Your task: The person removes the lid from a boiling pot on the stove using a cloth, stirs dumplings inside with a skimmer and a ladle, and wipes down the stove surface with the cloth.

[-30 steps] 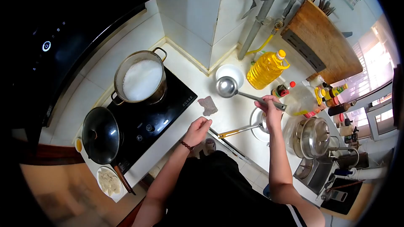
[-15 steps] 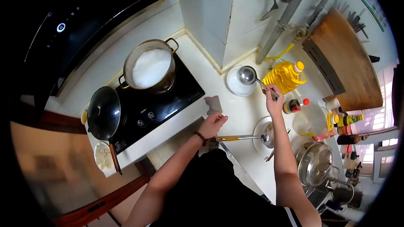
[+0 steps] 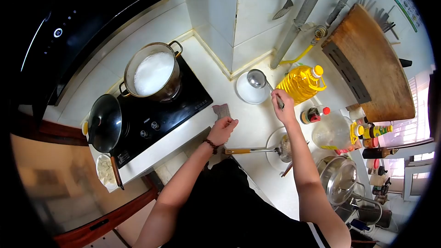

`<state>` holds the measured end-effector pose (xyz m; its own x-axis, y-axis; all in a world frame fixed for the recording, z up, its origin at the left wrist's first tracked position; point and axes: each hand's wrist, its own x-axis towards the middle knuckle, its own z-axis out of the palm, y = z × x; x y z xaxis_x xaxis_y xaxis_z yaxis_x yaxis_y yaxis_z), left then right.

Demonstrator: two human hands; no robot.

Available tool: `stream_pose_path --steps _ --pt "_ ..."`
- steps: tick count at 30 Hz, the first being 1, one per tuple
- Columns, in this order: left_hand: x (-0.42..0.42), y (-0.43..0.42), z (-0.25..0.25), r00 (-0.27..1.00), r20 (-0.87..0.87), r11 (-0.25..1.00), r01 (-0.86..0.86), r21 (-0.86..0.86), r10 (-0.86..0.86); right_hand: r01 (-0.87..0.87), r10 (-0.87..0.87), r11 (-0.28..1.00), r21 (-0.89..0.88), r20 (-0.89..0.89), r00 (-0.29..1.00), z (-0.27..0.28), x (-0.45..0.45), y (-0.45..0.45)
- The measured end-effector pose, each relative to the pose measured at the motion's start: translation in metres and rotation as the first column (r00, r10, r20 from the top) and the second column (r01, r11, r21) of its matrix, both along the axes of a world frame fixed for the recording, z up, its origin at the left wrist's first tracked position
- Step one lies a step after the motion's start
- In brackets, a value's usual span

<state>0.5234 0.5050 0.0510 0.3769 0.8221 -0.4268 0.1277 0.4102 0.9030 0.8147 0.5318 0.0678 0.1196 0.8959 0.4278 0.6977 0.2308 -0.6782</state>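
Note:
My right hand (image 3: 284, 105) is closed round the handle of a metal ladle (image 3: 257, 78), whose bowl is over a white bowl (image 3: 253, 94) beside the yellow oil bottle (image 3: 301, 84). My left hand (image 3: 223, 130) is near the counter's front edge, next to a greyish cloth (image 3: 222, 110); its fingers are curled together, and whether they hold anything is hidden. Below my right forearm, a second ladle with a wooden-coloured handle (image 3: 239, 151) rests on a white plate (image 3: 274, 158). A large pot (image 3: 129, 74) of white, foamy contents stands on the black cooktop (image 3: 179, 110).
A black wok (image 3: 105, 124) sits at the left of the cooktop, with a white plate of pale food (image 3: 106, 171) near it. Sauce bottles (image 3: 379, 132), a clear jug (image 3: 331, 134) and a lidded steel pot (image 3: 339, 180) stand at right. A wooden board (image 3: 374, 64) leans behind.
The first ladle has moved from beside the white bowl to over it, tilting as my right hand shifted back. My left hand has moved slightly up beside the cloth. The camera view has turned.

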Motion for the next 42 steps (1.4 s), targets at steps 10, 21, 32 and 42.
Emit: stream_pose_path --steps 10,21,32,42 --pt "0.000 -0.002 -0.011 1.000 0.018 1.000 -0.005 -0.007 0.005 -0.156 0.156 0.988 -0.003 0.085 0.984 -0.024 0.000 -0.015" --pt "-0.006 -0.007 -0.019 0.998 0.050 0.998 -0.022 -0.063 0.025 0.112 -0.221 0.969 -0.222 -0.563 0.796 -0.060 0.007 -0.010" --pt "-0.015 -0.007 -0.015 0.997 0.055 0.994 -0.057 -0.089 0.062 0.093 -0.343 0.938 -0.335 -0.848 0.404 -0.066 0.018 0.003" --pt "-0.024 -0.008 -0.008 0.993 0.085 0.987 -0.064 -0.150 0.077 0.101 -0.343 0.939 -0.328 -0.880 0.328 -0.037 0.019 -0.002"
